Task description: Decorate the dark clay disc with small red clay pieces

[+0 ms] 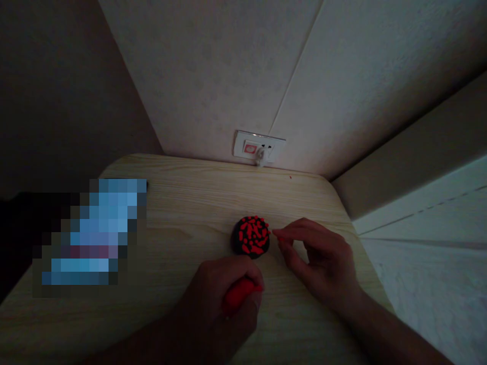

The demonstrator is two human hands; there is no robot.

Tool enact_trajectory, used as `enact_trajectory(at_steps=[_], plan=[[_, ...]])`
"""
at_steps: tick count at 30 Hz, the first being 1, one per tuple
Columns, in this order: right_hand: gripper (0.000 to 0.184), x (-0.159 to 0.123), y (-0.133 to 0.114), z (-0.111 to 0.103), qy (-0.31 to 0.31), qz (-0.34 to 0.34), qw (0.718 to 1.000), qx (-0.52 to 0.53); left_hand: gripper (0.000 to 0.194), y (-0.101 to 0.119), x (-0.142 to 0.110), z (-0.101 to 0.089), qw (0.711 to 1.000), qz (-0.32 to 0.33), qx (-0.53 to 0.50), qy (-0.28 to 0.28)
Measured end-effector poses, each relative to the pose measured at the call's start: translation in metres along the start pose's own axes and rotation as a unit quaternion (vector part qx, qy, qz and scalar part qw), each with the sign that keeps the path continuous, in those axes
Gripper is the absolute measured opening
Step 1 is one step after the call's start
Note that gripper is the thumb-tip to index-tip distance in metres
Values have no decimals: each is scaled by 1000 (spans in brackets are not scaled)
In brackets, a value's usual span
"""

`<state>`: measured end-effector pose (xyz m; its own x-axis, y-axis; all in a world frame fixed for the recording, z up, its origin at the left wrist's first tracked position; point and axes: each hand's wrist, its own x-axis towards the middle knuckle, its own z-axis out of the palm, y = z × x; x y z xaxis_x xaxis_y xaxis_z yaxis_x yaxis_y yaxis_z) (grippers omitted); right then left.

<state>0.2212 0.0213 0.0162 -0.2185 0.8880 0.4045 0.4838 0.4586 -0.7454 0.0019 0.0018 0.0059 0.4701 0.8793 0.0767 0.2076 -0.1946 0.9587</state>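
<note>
A round black lump (236,242), which looks like modelling clay, sits on the wooden tabletop with many small red bits pressed over its top and side. Just in front of it, my left hand (232,304) is wrapped around a lump of red clay (239,295), part of which shows between thumb and fingers. To the right of the black lump, my right hand (319,258) pinches a small red piece of clay (280,238) between thumb and fingertips. Those fingertips are close to the lump's right side; whether they touch it I cannot tell.
A blurred-out bright screen (99,228) lies on the table's left. Behind the table (182,192), a wall socket (259,146) holds a plug. A tiny red crumb (290,177) rests near the back edge. White bedding or cloth (433,284) is at right.
</note>
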Motion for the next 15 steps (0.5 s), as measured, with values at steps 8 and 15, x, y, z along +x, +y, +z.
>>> enact_trajectory(at_steps=[8, 15], plan=[[8, -5, 0, -2, -20, 23, 999, 20, 11, 2, 0, 1, 1000, -3, -1, 6], [13, -9, 3, 5, -2, 71, 994, 77, 10, 1, 1, 1, 1000, 4, 0, 11]])
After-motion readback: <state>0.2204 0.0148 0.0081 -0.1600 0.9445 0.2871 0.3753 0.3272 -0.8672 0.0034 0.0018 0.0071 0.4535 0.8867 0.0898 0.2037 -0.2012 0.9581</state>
